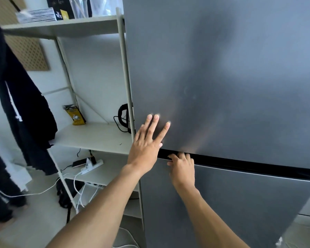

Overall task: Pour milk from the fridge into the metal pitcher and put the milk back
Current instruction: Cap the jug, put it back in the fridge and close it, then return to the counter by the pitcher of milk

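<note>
A tall grey fridge fills the right of the head view, both doors closed. My left hand (148,140) lies flat against the lower left corner of the upper door (222,77), fingers spread. My right hand (182,166) sits just below it, fingers curled up into the dark gap (249,164) between the upper door and the lower door (240,203). No milk and no metal pitcher are in view.
A white metal shelf unit (93,135) stands close to the fridge's left side, holding a yellow bag (76,116), a black kettle (124,115) and, lower down, a power strip (91,164) with cables. A dark garment (20,104) hangs at the left.
</note>
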Available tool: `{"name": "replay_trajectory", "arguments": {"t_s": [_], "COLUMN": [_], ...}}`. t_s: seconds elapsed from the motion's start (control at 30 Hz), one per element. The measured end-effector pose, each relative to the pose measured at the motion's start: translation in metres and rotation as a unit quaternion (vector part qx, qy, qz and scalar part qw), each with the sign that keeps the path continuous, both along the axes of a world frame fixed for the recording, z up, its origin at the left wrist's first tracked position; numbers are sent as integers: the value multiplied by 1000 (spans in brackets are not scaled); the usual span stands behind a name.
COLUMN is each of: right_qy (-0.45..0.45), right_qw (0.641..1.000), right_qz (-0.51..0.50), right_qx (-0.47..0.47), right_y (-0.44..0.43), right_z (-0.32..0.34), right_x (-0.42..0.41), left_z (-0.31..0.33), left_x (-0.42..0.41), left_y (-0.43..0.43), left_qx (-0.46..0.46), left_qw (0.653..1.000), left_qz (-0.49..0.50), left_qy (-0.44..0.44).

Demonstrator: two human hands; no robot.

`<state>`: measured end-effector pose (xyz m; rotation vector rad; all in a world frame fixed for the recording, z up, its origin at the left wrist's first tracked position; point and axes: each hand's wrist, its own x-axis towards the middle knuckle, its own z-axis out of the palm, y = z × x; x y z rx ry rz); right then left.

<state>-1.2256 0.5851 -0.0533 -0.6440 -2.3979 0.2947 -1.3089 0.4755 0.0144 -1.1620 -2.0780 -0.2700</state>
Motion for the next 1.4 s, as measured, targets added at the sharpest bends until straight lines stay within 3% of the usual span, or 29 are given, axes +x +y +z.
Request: {"name": "replay_trajectory", "arguments": {"t_s": [0.17,0.27,0.37,0.47,0.6,0.77,0.93,1.2,1.4], "right_qy": [57,101,-17,-110,-152,-176,-200,-219,-221], "right_qw": [997,985,958,942,904,839,753,593,475], "right_qz": [-26,59,172,237,350,478,606,769,851], "right_qx": [-51,-128,-227,-209,-192,-191,-157,-98,-33], "right_y": [-22,-53,-87,-131,-205,-320,-448,-659,-751], "right_z": [-5,-8,-8,0,12,10,17,25,11], "right_x": [2,19,35,43,49,72,148,351,511], "left_z": [-7,-23,-37,-43,-50,-54,-49,-45,-61], "left_x": [18,37,62,90,132,220,338,572,766], "left_y": [-44,-82,-133,-192,-282,-410,-517,-649,-705], "left_qx": [-102,-116,-91,-81,-51,-16,46,139,208], "left_qw": [988,967,950,931,892,814,749,600,476], "left_qz": [50,98,169,244,346,482,585,715,795], "left_qy": [-104,-205,-246,-258,-287,-324,-306,-331,-314]}}
